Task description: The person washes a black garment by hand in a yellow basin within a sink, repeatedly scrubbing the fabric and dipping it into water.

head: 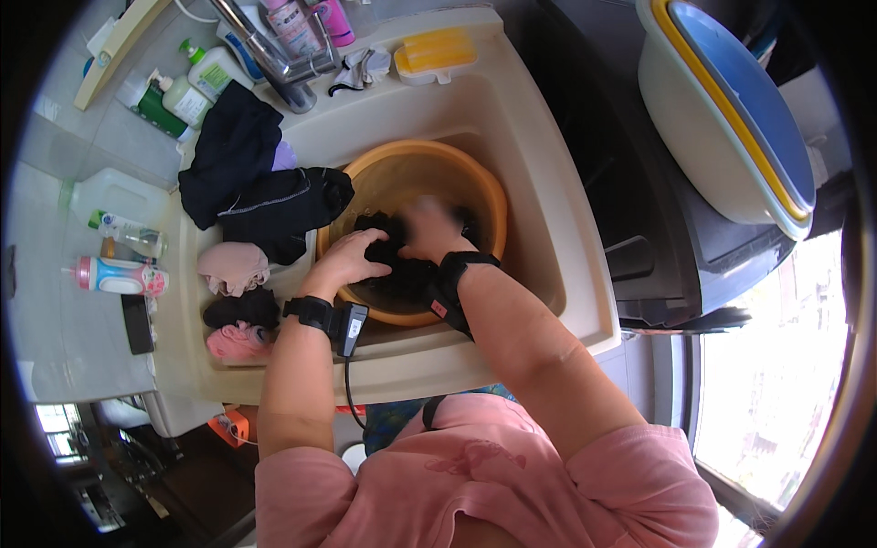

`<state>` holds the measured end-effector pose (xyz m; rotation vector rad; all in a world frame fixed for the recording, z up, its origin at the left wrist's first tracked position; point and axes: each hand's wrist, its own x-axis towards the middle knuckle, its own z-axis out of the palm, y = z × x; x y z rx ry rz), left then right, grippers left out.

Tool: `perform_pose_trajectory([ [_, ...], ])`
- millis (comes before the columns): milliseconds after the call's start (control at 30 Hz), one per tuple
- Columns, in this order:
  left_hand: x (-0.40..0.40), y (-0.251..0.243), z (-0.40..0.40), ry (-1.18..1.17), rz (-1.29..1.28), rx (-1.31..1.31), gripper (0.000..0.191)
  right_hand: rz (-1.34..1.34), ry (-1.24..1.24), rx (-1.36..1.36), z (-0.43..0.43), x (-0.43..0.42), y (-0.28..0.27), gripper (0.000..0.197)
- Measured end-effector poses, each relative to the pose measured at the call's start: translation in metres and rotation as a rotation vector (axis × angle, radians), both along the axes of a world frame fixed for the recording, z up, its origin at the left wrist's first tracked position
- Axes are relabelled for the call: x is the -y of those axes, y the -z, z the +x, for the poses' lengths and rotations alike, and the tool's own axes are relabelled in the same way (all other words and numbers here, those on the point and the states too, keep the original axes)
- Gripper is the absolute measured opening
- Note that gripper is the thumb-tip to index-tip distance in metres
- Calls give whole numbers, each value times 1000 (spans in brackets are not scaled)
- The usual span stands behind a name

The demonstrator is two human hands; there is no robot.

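An orange plastic basin (505,205) with water in it stands inside the beige sink (541,171). Dark wet cloth (404,277) lies in the water. My left hand (353,257) reaches over the basin's left rim, thumb and fingers apart at the edge of this cloth. Over the middle of the basin, my right hand (430,229) is on or just above the cloth; it is blurred, so its grip is unclear. Each wrist wears a black strap with a small device.
Black garments (274,205), a beige cloth piece (234,267) and a pink one (238,340) lie on the sink's left ledge. A metal faucet (288,82) rises behind, beside several bottles (216,72). Yellow soap bars (438,51) sit at the back. Stacked basins (712,130) stand right.
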<state>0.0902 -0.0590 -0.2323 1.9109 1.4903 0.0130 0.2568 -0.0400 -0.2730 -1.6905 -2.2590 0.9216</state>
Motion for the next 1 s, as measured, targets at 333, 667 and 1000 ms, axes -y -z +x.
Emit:
perform_pose_trajectory([
  [333, 1, 14, 0, -65, -113, -126, 63, -186, -29, -42, -5, -2, -11, 69],
  [667, -1, 13, -2, -231, 85, -73, 39, -31, 169, -242, -21, -14, 19, 30],
  [1000, -5, 4, -17, -673, 331, 358, 25, -66, -25, 5, -6, -3, -14, 49],
])
